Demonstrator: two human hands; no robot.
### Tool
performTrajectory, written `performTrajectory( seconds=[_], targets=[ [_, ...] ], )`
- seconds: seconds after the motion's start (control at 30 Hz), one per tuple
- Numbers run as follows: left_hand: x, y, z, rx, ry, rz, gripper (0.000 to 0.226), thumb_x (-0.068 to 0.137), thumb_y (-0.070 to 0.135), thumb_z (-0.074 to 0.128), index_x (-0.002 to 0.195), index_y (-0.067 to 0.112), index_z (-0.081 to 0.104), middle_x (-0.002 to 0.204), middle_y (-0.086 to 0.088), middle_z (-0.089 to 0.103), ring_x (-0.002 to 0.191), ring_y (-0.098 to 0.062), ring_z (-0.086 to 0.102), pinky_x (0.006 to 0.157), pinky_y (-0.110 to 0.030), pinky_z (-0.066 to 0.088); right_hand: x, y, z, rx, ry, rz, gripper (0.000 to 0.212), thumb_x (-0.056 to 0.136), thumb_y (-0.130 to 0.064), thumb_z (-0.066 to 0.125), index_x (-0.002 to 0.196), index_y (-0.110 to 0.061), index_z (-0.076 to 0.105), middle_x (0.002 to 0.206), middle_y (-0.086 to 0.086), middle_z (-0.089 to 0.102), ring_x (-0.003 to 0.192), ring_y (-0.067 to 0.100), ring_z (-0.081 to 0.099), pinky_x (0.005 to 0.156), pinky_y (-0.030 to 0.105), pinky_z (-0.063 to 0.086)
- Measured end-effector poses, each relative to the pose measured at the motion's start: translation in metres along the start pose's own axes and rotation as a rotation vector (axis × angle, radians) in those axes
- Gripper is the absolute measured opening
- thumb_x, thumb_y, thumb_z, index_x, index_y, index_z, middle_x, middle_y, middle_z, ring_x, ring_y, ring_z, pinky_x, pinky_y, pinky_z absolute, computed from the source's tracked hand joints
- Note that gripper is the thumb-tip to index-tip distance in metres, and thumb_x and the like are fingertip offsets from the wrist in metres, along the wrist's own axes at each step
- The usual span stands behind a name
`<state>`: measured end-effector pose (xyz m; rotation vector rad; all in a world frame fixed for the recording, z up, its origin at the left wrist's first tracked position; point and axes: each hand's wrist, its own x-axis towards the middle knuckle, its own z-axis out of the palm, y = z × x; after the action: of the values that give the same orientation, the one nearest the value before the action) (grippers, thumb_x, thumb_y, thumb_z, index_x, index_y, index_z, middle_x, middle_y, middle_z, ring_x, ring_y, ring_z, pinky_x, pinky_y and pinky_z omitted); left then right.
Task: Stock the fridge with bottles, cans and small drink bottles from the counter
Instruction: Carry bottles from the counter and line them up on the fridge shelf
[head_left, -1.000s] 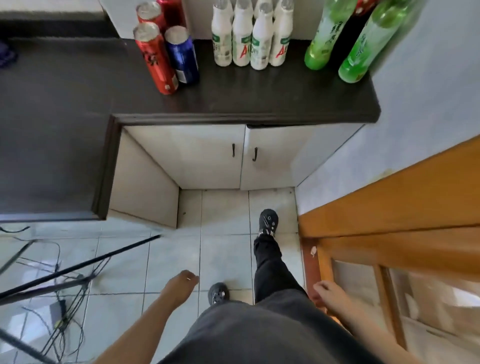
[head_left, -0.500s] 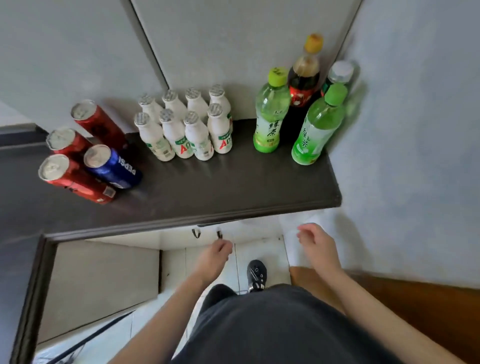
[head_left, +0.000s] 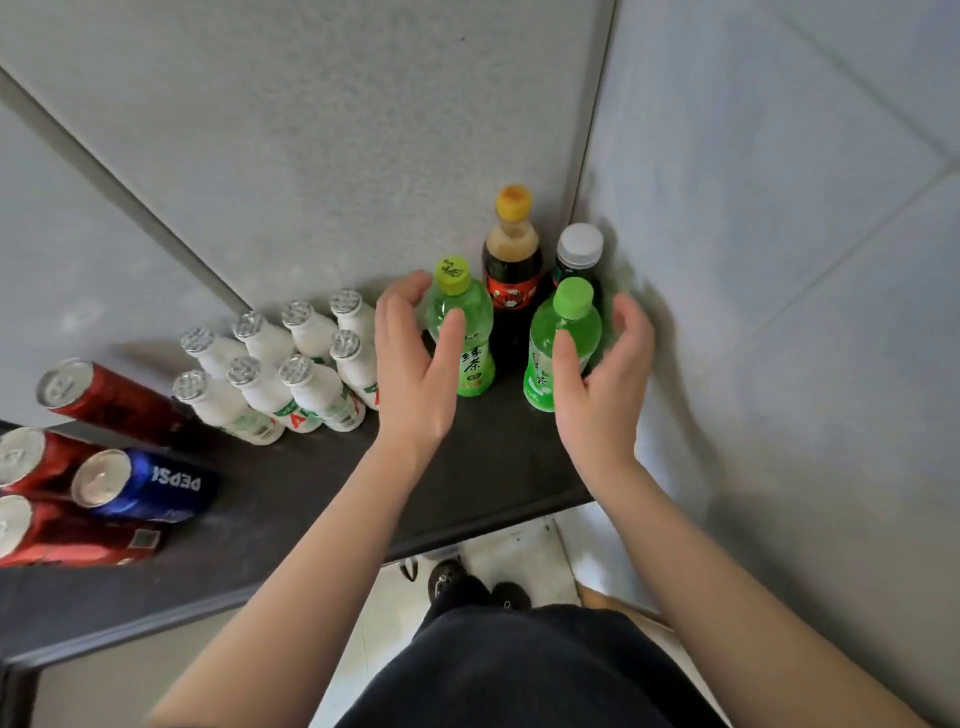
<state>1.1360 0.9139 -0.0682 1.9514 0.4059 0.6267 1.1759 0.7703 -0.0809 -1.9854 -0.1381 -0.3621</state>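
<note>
Both bare arms reach forward. The left hand (head_left: 415, 364) and the right hand (head_left: 602, 374) are open, fingers curled, palms facing each other.

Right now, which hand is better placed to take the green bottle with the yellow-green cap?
The left hand. Its open fingers already curve around the yellow-green-capped bottle. The right hand is cupped open around the other green bottle, nearer the wall.
</note>
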Motion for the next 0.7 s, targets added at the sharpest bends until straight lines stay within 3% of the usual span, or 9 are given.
performTrajectory(
  seconds=[0.1, 0.2, 0.33, 0.53, 0.7],
  targets=[
    [0.021, -0.001, 0.013, 0.022, 0.001, -0.015, 0.053, 0.090, 0.039, 0.046, 0.135, 0.012, 0.041, 0.130, 0.008, 0.044, 0.125, -0.006, 0.041, 0.108, -0.026, 0.033, 0.017, -0.001, 0.009, 0.023, -0.075, 0.017, 0.058, 0.086, -0.027, 0.056, 0.132, 0.005, 0.040, 0.130, 0.016, 0.048, 0.123, 0.029, 0.045, 0.106, 0.039, 0.035],
    [0.028, -0.007, 0.020, 0.019, -0.026, -0.026, 0.049, 0.091, 0.040, 0.047, 0.133, 0.016, 0.042, 0.118, 0.013, 0.053, 0.110, 0.004, 0.049, 0.095, -0.014, 0.037, 0.022, 0.005, 0.015, 0.040, -0.130, 0.007, 0.042, 0.088, -0.031, 0.051, 0.119, -0.003, 0.051, 0.112, 0.002, 0.052, 0.107, 0.021, 0.051, 0.095, 0.035, 0.042],
    [0.028, -0.017, 0.023, 0.041, -0.024, -0.003, 0.035, 0.092, 0.038, 0.046, 0.122, 0.019, 0.047, 0.106, 0.008, 0.056, 0.099, -0.003, 0.052, 0.087, -0.024, 0.042, 0.021, 0.015, 0.019, 0.030, -0.148, -0.025, 0.040, 0.091, -0.037, 0.043, 0.116, -0.007, 0.052, 0.107, -0.001, 0.051, 0.101, 0.018, 0.051, 0.088, 0.027, 0.041],
    [0.025, -0.022, 0.029, 0.061, 0.024, -0.006, 0.023, 0.097, 0.032, 0.040, 0.102, 0.012, 0.050, 0.095, 0.001, 0.052, 0.090, -0.014, 0.050, 0.080, -0.030, 0.040, 0.018, 0.019, 0.019, 0.041, -0.110, -0.041, 0.033, 0.092, -0.031, 0.045, 0.112, -0.006, 0.055, 0.106, 0.003, 0.055, 0.100, 0.019, 0.052, 0.087, 0.026, 0.041],
    [0.026, -0.024, 0.025, 0.082, -0.027, -0.029, 0.024, 0.097, 0.032, 0.046, 0.112, 0.014, 0.050, 0.103, 0.003, 0.053, 0.097, -0.010, 0.050, 0.081, -0.026, 0.037, 0.008, 0.014, 0.015, 0.085, -0.036, -0.024, 0.027, 0.092, -0.026, 0.049, 0.106, -0.004, 0.056, 0.100, 0.002, 0.055, 0.097, 0.023, 0.054, 0.087, 0.032, 0.043]
  ],
)
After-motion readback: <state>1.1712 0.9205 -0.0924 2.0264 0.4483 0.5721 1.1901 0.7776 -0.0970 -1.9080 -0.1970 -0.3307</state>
